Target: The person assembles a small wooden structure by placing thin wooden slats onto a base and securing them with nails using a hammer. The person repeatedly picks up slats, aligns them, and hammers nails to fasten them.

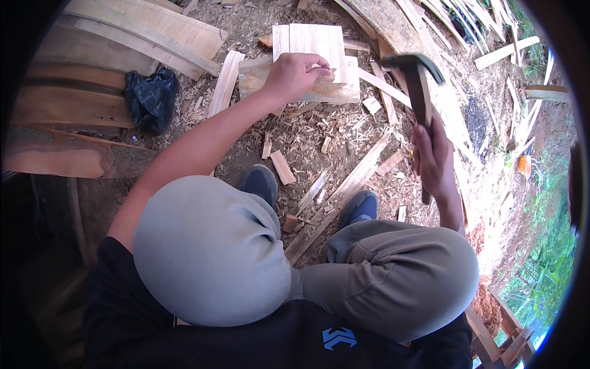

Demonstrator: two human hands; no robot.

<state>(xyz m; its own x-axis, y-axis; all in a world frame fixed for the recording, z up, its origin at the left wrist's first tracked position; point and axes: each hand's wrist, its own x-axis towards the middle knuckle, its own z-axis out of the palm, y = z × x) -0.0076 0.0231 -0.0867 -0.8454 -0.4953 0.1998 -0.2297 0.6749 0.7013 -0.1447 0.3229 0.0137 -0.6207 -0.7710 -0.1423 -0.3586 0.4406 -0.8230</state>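
OK, seated person, knees up, seen from above. Left hand (295, 75) at 12 o'clock, fingers curled and pinched onto something small at the near edge of the slat panel (310, 44); what is pinched is too small to tell. The panel of pale slats lies on a wooden block (332, 92), also at 12. Right hand (433, 158) at 3 o'clock, fist clenched round the handle of a hammer (419, 92); the dark head is up at 1 o'clock, raised clear of the panel and to its right. Black plastic bag (150, 98) at 10 o'clock, lying by stacked planks (141, 31). Long strip of wood (344, 194) runs diagonally between the two blue shoes (261, 183) near centre. Wood chips and offcuts cover the ground all round.
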